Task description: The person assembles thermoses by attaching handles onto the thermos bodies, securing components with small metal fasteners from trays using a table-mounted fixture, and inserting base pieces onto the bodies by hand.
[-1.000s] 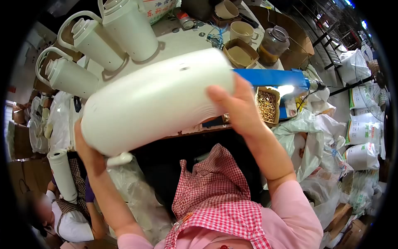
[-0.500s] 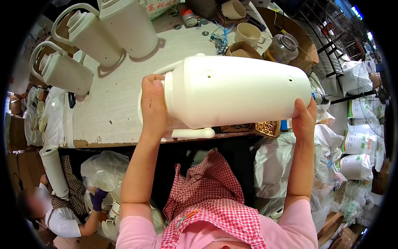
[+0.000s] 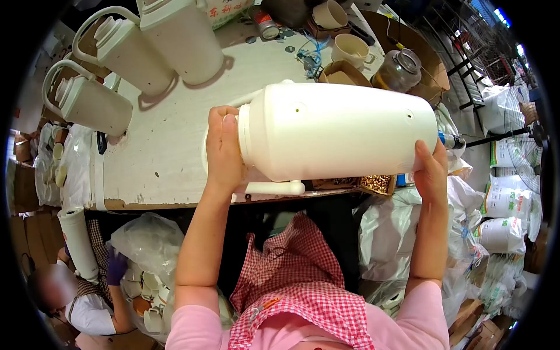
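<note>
A cream-white thermos jug [image 3: 344, 131] lies on its side in the air above the table's front edge. Two small holes show along its upward-facing wall. My left hand [image 3: 224, 149] is closed around the neck end. My right hand [image 3: 431, 169] grips the base end, thumb on the near wall and its other fingers partly hidden. The jug's looped handle is partly hidden behind my left hand, and a short white handle end [image 3: 274, 188] sticks out below the body.
Several white jugs [image 3: 96, 108] stand at the table's [image 3: 157, 169] left. Cups [image 3: 350, 48], a glass jar [image 3: 398, 69] and a box of brass-coloured small parts [image 3: 376, 184] lie to the right. At lower left, a co-worker's purple-gloved hand [image 3: 116, 267] is near bagged cups [image 3: 153, 318].
The jug and my left hand have shifted slightly right; my right hand has barely moved. The co-worker's gloved hand has moved left, away from the bagged cups.
</note>
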`<state>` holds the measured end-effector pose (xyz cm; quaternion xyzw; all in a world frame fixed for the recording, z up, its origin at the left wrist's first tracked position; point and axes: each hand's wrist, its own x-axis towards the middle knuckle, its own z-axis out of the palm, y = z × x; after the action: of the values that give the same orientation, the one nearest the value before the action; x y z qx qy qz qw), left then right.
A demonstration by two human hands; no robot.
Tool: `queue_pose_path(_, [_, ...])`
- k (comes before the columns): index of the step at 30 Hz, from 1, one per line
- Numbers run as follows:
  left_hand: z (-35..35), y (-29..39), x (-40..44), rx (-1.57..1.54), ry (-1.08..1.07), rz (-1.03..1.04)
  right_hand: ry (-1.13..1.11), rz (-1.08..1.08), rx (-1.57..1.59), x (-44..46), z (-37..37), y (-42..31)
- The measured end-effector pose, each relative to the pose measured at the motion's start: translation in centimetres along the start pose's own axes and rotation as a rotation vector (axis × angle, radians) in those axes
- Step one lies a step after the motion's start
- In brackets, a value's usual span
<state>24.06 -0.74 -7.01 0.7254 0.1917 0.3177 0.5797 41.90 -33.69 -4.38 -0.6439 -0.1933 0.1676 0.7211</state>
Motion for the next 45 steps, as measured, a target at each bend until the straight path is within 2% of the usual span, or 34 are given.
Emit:
queue_pose_path(2, [-0.1,0.1,-0.1,0.044,-0.019,0.032,0.013,0.018,0.012,-0.1,0.3,0.0])
queue_pose_path(4, [-0.2,0.7,-0.1,-0.041,-0.063,-0.043,0.026,0.023,0.024,0.2,0.2,-0.3])
queue_pose_path(7, [-1.0,0.9,-0.1,0.042,-0.096,-0.095,-0.054,0.16,0.072,0.5,0.0,-1.2])
queue_pose_path(8, [-1.1,1.1,0.0,0.046,-0.096,-0.086,-0.038,0.148,0.059,0.5,-0.1,-1.0])
queue_pose_path(13, [-1.4,2.8,-0.3,0.076,-0.154,-0.302,-0.039,0.215,0.112,0.1,0.3,-1.5])
queue_pose_path(17, [-1.5,2.9,-0.1,0.124,-0.173,-0.385,-0.066,0.261,0.117,0.6,-0.2,-1.9])
queue_pose_path(19, [-1.2,3.4,-0.6,0.111,-0.186,-0.509,-0.09,0.276,0.096,1.0,-0.4,-2.1])
queue_pose_path(23, [-1.4,2.2,0.0,0.119,-0.17,-0.508,-0.075,0.284,0.098,1.4,-0.4,-1.8])
queue_pose_path(25, [-2.0,-0.8,0.8,0.152,-0.27,-0.321,-0.114,0.255,0.107,1.8,0.0,-1.5])
queue_pose_path(27, [-4.2,-5.0,2.2,0.433,-0.173,0.152,-0.119,0.233,0.077,1.4,-0.2,-1.1])
queue_pose_path(29, [-4.6,-2.3,3.3,0.579,-0.044,0.284,-0.106,0.234,-0.017,1.2,-0.2,-1.0])
queue_pose_path(30, [-3.3,0.3,3.4,0.483,0.01,0.299,-0.086,0.155,-0.055,1.9,-0.3,-0.1])
queue_pose_path(31, [-1.0,2.6,3.4,0.311,-0.046,0.33,-0.067,0.126,-0.044,1.6,-0.3,-0.3])
queue_pose_path(32, [0.8,4.6,3.1,0.264,-0.155,0.304,-0.066,0.006,-0.066,1.8,-0.4,0.0])
queue_pose_path(33, [2.1,5.2,2.4,0.245,-0.18,0.279,-0.115,0.018,0.011,1.1,-0.8,-0.4])
queue_pose_path(35, [3.9,5.6,1.8,0.487,-0.298,0.171,0.097,0.031,-0.111,-1.5,-5.3,0.4])
queue_pose_path(36, [4.1,5.7,1.6,0.501,-0.282,0.198,0.153,-0.034,-0.06,-4.0,-7.1,0.1])
queue_pose_path(37, [4.2,5.5,1.4,0.492,-0.299,0.203,0.164,0.076,-0.01,-6.5,-9.9,0.0])
queue_pose_path(38, [4.2,5.2,1.5,0.492,-0.286,0.257,0.223,0.327,0.056,-9.5,-12.9,0.9])
queue_pose_path(39, [4.1,4.8,1.6,0.495,-0.265,0.317,0.257,0.488,-0.068,-12.0,-16.2,4.0])
queue_pose_path(40, [4.1,4.7,1.8,0.521,-0.272,0.304,0.224,0.612,-0.405,-14.4,-18.8,6.6])
queue_pose_path(41, [4.1,4.7,1.9,0.516,-0.28,0.319,0.231,0.835,-0.486,-16.7,-19.8,9.8])
queue_pose_path(42, [4.0,4.6,1.9,0.531,-0.289,0.337,0.305,0.753,-0.818,-19.1,-21.2,15.8])
queue_pose_path(44, [3.7,4.2,2.2,0.492,-0.332,0.356,0.446,0.635,-0.974,-19.5,-15.2,15.5])
queue_pose_path(45, [3.9,4.3,1.9,0.491,-0.333,0.366,0.432,0.308,-0.848,-19.5,-13.9,18.9])
